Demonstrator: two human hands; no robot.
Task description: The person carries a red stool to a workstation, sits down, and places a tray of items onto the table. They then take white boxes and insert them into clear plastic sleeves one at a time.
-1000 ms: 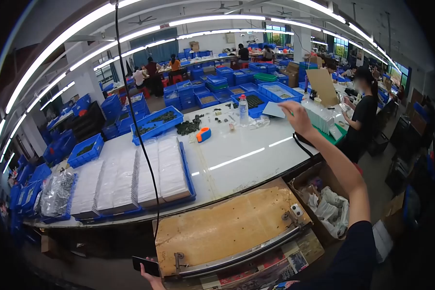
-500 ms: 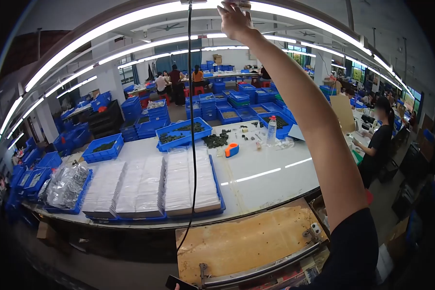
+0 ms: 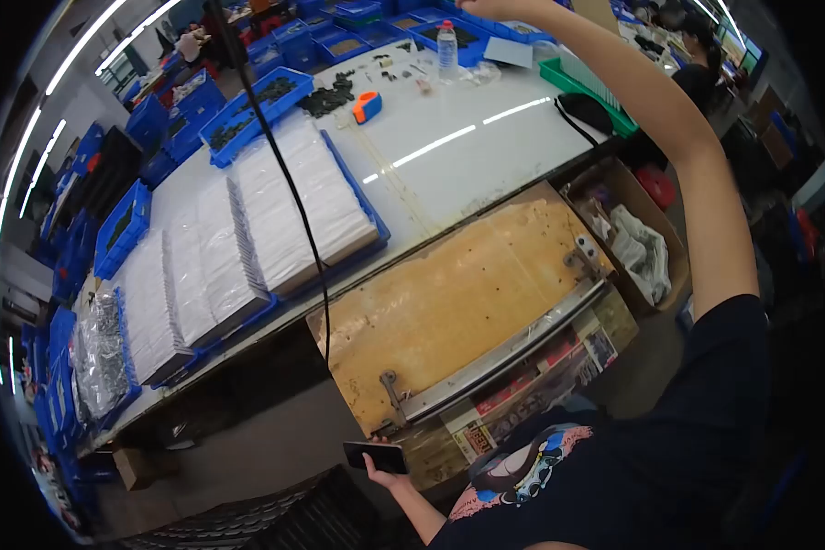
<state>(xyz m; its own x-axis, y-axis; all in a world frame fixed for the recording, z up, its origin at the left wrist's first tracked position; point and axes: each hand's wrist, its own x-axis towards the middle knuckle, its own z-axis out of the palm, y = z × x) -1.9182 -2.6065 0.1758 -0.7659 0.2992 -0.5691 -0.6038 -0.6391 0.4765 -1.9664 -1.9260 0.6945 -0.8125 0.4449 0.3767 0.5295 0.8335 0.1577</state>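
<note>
Low in the picture, my left hand [image 3: 387, 476] grips a dark-screened smartphone [image 3: 374, 456] near the front corner of a worn wooden board [image 3: 467, 293]. My right arm is raised high and reaches across to the top edge of the picture. Only part of my right hand [image 3: 490, 7] shows there; its fingers are cut off, so what it touches is hidden. A black cable [image 3: 289, 188] hangs down across the view, left of the board. The board has metal fittings and a metal rail [image 3: 504, 353] along its front.
Stacks of white, plastic-wrapped sheets [image 3: 298, 206] lie in blue trays on the white table [image 3: 472, 174]. An orange-and-blue tape dispenser [image 3: 367, 107], a bottle [image 3: 446, 52] and dark small parts [image 3: 328, 95] are farther back. A box [image 3: 646, 252] stands right of the board; a person [image 3: 697, 60] works beyond.
The view has tilted down and rotated, so the board, my torso and the phone in my left hand show more fully. My right hand has slipped mostly past the top edge.
</note>
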